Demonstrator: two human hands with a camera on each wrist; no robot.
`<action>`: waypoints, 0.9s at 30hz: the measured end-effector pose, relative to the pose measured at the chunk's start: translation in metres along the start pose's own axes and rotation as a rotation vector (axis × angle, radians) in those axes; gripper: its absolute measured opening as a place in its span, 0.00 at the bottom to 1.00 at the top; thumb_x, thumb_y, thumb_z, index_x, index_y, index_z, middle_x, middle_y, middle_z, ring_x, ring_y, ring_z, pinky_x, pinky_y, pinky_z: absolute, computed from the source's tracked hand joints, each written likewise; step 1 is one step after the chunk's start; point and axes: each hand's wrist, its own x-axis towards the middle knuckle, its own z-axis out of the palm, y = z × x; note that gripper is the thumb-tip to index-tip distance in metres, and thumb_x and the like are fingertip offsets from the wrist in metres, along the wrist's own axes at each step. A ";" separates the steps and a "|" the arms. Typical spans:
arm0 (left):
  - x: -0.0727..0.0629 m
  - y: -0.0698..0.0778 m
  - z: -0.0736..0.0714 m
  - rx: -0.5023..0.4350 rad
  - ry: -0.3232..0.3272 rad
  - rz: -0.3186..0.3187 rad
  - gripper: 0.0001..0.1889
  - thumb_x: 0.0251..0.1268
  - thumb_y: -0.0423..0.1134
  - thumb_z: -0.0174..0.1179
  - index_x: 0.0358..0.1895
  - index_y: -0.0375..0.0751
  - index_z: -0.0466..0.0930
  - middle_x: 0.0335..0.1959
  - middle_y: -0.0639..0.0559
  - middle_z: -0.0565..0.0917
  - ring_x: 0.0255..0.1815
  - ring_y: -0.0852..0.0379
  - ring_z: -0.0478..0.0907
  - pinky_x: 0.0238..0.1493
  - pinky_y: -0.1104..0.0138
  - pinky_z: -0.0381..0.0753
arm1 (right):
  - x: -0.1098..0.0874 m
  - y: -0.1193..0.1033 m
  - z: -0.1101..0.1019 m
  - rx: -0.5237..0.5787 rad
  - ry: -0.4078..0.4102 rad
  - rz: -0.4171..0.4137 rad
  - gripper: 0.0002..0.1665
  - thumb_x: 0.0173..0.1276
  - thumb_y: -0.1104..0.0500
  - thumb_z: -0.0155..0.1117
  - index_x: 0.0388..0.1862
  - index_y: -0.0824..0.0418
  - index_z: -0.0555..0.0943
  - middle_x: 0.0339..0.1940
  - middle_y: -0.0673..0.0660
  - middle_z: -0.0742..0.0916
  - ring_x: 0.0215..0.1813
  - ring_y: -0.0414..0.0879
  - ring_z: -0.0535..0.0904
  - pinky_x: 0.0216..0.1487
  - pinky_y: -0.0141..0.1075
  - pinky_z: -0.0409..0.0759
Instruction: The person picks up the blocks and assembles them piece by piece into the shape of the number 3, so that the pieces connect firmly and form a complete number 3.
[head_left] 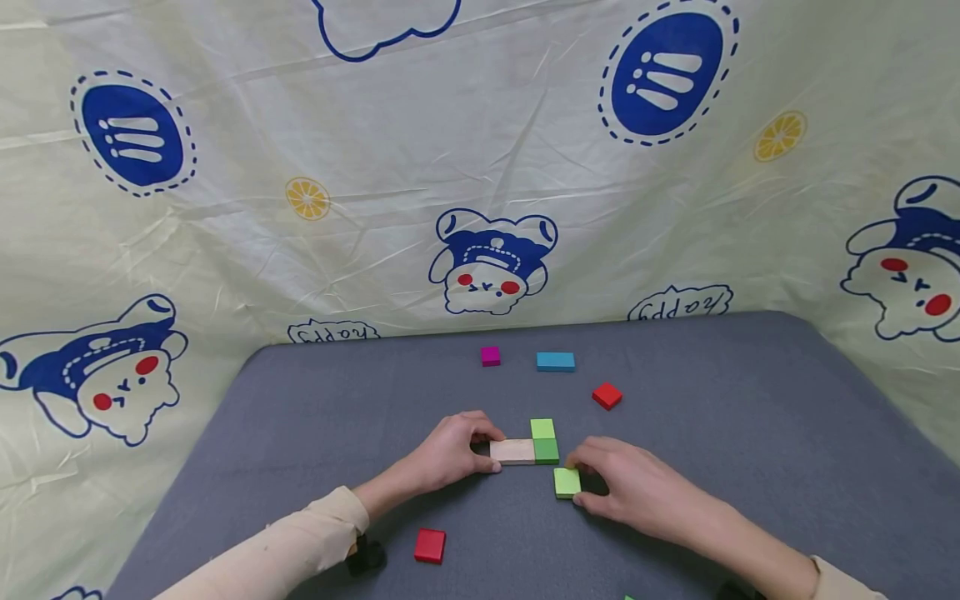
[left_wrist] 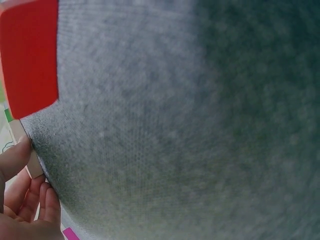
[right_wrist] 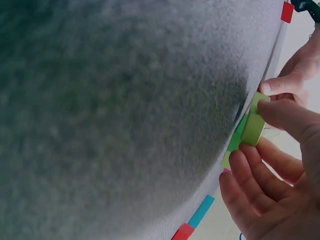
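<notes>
In the head view my left hand (head_left: 448,452) holds the left end of a pale wooden block (head_left: 512,452) between thumb and fingers. That block lies flat on the grey cloth, its right end against a darker green square block (head_left: 547,452). Directly behind the green one sits a light green square block (head_left: 542,428). My right hand (head_left: 637,483) pinches a second light green block (head_left: 567,483) by its right side, just in front and to the right of the row. In the right wrist view, thumb and fingertips grip this light green block (right_wrist: 254,125) at opposite edges.
A red block (head_left: 430,546) lies nearer me, by my left wrist. Farther back are another red block (head_left: 607,396), a long blue block (head_left: 556,362) and a magenta block (head_left: 491,357). A green corner peeks in at the bottom edge. Behind the table (head_left: 315,400) hangs a printed curtain (head_left: 375,267).
</notes>
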 end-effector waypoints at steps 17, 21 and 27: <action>0.001 -0.001 0.001 0.006 0.004 0.005 0.13 0.56 0.34 0.73 0.46 0.44 0.87 0.38 0.60 0.79 0.41 0.61 0.74 0.46 0.68 0.75 | 0.010 -0.007 0.012 -0.059 0.091 -0.042 0.17 0.54 0.54 0.78 0.41 0.51 0.82 0.35 0.41 0.79 0.36 0.36 0.72 0.39 0.38 0.77; 0.001 -0.001 0.001 0.005 0.003 0.005 0.13 0.56 0.34 0.73 0.46 0.44 0.87 0.38 0.60 0.79 0.41 0.61 0.74 0.46 0.68 0.75 | 0.011 -0.008 0.013 -0.063 0.094 -0.040 0.17 0.54 0.53 0.78 0.41 0.51 0.82 0.36 0.41 0.80 0.37 0.36 0.73 0.40 0.38 0.77; 0.000 0.000 0.000 0.013 -0.001 -0.002 0.14 0.56 0.35 0.73 0.46 0.44 0.87 0.38 0.59 0.79 0.41 0.60 0.74 0.46 0.68 0.75 | 0.013 -0.009 0.013 -0.059 0.074 -0.020 0.17 0.54 0.53 0.78 0.41 0.51 0.83 0.36 0.41 0.80 0.37 0.36 0.73 0.41 0.39 0.78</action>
